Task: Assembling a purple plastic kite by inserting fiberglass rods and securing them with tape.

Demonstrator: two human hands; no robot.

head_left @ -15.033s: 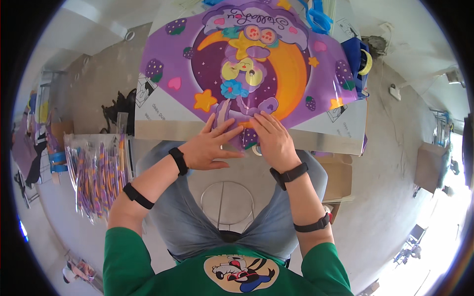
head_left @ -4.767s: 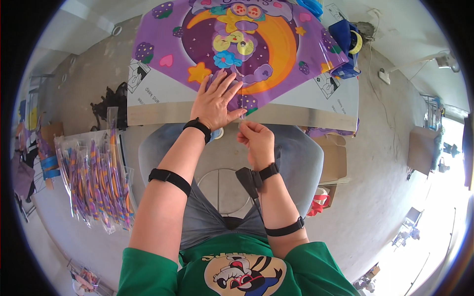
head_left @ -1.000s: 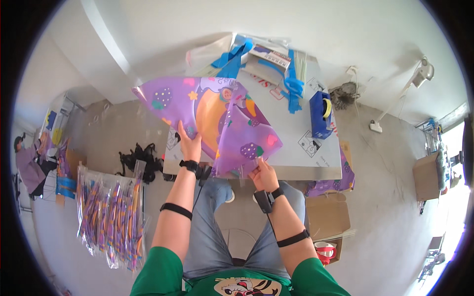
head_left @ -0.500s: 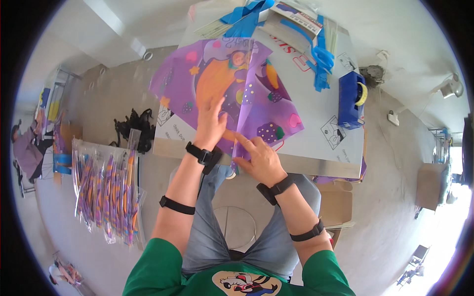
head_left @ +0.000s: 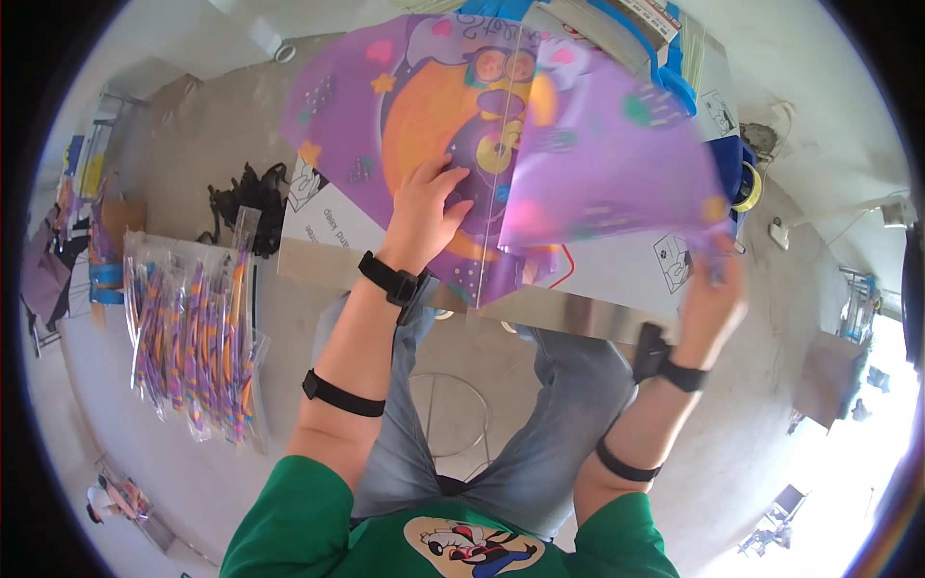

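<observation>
A purple printed kite sail [head_left: 424, 106] lies over the table, with an orange moon shape, fruit, hearts and stars on it. Down its middle runs a thin pale rod [head_left: 493, 183]. My left hand [head_left: 424, 214] rests on the sail just left of the rod, fingers apart and holding nothing. Off to the right, my right hand [head_left: 715, 294] is closed on the corner of the sail's right flap [head_left: 617, 164], which is raised and spread out. Motion blurs this hand and the flap.
Blue tape strips [head_left: 674, 82] and thin sticks lie at the table's far side. A blue tape dispenser [head_left: 734, 173] with a yellow roll stands at the right edge, partly behind the flap. Left of the table hang several clear-bagged purple and orange bundles [head_left: 193, 337], near black straps [head_left: 249, 207].
My right hand has moved from the rod's lower end out to the right, drawing the sail's right flap open. The left hand stays on the sail, slightly farther out.
</observation>
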